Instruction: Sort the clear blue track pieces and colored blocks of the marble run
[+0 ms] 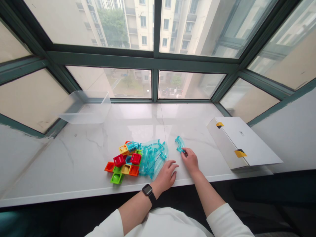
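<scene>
Fingers of right hand (190,161) pinch near end of curved track (179,143), flat on sill (74,158) right of track pile (154,154) | left hand (166,174) rests loose-fingered beside pile | blocks (124,162) left of it

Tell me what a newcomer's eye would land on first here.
First, the heap of bright red, orange, yellow and green plastic blocks in the middle of the white marble sill, with a pile of translucent blue curved track pieces against its right side. The left hand lies open beside that pile, and the right hand touches the near end of a single blue curved track piece lying apart.
</scene>
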Tool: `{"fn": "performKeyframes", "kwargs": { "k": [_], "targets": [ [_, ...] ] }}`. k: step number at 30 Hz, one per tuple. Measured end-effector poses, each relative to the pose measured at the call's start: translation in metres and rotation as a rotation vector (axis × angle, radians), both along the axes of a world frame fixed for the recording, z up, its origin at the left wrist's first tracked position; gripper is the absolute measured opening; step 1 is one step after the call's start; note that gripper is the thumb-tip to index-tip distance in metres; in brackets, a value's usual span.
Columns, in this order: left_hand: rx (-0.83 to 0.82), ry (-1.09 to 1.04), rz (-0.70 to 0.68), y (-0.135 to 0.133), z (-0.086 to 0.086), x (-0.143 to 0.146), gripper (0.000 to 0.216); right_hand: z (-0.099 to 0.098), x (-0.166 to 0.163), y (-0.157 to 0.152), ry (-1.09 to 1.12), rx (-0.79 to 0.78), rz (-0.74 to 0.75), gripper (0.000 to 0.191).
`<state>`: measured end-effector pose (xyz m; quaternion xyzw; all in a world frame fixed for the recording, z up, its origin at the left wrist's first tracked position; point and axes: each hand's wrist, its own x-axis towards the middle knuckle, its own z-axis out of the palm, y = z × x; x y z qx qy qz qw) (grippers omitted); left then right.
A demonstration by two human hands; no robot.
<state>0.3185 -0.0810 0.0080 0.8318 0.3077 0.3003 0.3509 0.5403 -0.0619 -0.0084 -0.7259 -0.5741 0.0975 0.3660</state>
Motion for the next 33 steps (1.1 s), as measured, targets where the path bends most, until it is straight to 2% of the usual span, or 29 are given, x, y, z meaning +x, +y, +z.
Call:
{"fn": "performKeyframes", "kwargs": {
  "k": [3, 7, 10, 14, 17, 24, 33],
  "targets": [
    [-0.003, -0.041, 0.13, 0.016, -0.004, 0.025, 0.044, 0.001, -0.001, -0.003, -0.005, 0.034, 0.025, 0.028],
    [0.02, -0.053, 0.171, 0.037, -0.007, 0.063, 0.048, 0.005, 0.0, -0.002, 0.029, 0.052, 0.029, 0.03],
    [0.032, -0.021, 0.216, 0.044, -0.013, 0.079, 0.048, 0.007, 0.002, -0.001, 0.075, 0.079, 0.007, 0.03],
    [0.083, -0.004, 0.263, 0.049, -0.026, 0.085, 0.048, 0.008, 0.005, 0.001, 0.088, 0.106, -0.005, 0.028],
    [0.107, -0.019, 0.315, 0.056, -0.032, 0.09, 0.056, 0.01, 0.006, 0.002, 0.101, 0.104, 0.034, 0.026],
    [0.113, 0.039, 0.412, 0.078, -0.035, 0.107, 0.064, 0.006, 0.009, 0.003, 0.11, 0.08, 0.058, 0.024],
    [0.135, 0.105, 0.442, 0.078, -0.035, 0.108, 0.055, 0.005, 0.012, 0.007, 0.103, 0.066, 0.094, 0.024]
  ]
}}
